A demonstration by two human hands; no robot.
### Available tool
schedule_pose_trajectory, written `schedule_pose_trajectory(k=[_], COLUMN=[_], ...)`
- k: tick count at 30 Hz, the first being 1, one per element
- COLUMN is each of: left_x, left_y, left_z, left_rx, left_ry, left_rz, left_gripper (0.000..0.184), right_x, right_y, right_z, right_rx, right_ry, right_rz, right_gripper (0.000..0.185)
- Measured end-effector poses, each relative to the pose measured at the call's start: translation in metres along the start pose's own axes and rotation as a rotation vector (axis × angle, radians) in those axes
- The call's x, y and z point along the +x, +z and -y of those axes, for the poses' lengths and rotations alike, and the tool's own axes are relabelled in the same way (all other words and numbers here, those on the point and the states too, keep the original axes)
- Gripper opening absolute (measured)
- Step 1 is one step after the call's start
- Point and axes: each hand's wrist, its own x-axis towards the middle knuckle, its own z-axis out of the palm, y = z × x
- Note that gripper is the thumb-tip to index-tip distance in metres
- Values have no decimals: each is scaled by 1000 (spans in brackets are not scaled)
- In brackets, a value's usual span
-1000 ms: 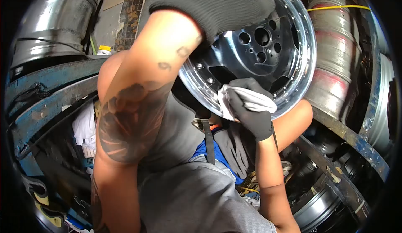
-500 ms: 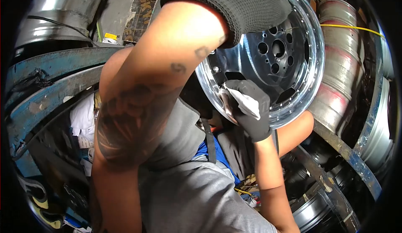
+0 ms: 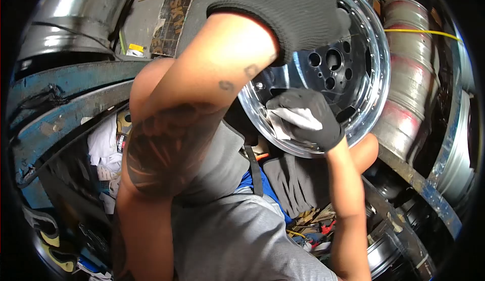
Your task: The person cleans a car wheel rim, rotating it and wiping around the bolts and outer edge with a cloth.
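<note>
A polished metal wheel rim (image 3: 371, 86) with bolt holes around its centre stands tilted in front of me. My right hand (image 3: 308, 114), in a dark grey glove, presses a white cloth (image 3: 298, 118) to the inner side of the rim's near lip. Its fingers are closed around the cloth. My left hand (image 3: 298, 18), also gloved, reaches across the top left of the rim. The glove's back and cuff face me, so its fingers are mostly hidden, and I cannot make out whether they grip the rim.
Blue, worn metal beams (image 3: 65, 86) run along the left. A large shiny metal cylinder (image 3: 76, 13) lies at upper left. Stacked wheel barrels (image 3: 406, 69) stand at right, crossed by a yellow cord (image 3: 424, 30). Assorted tools (image 3: 313, 225) lie low beside my leg.
My right hand has moved slightly up along the lip with the cloth, and its wrist and forearm have swung right. My left forearm has shifted a little to the right.
</note>
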Motion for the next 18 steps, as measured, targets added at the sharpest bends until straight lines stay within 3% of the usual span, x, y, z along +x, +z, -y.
schedule_pose_trajectory(k=[3,6,10,13,14,17,18], left_x=[-1,-6,-11,-12,-14,-18,-17], left_y=[-19,-28,-16,-10,-14,-37,-38], left_z=[-2,-1,16,35,37,10,6], left_rx=[-15,25,198,359,271,78,51], left_ry=[-96,-101,53,251,260,26,-32], left_rz=[147,174,149,148,150,186,197], left_gripper=[46,45,46,46,45,40,38], right_x=[-2,-6,1,7,4,-11,-10], right_y=[6,7,4,-3,1,26,27], right_z=[29,20,13,27,32,42,42], right_rx=[-38,-10,-12,138,188,203,161], right_ry=[170,108,42,350,456,686,617], right_rz=[-111,-105,-137,-129,-139,-209,-232], right_gripper=[32,36,16,15,15,12,13])
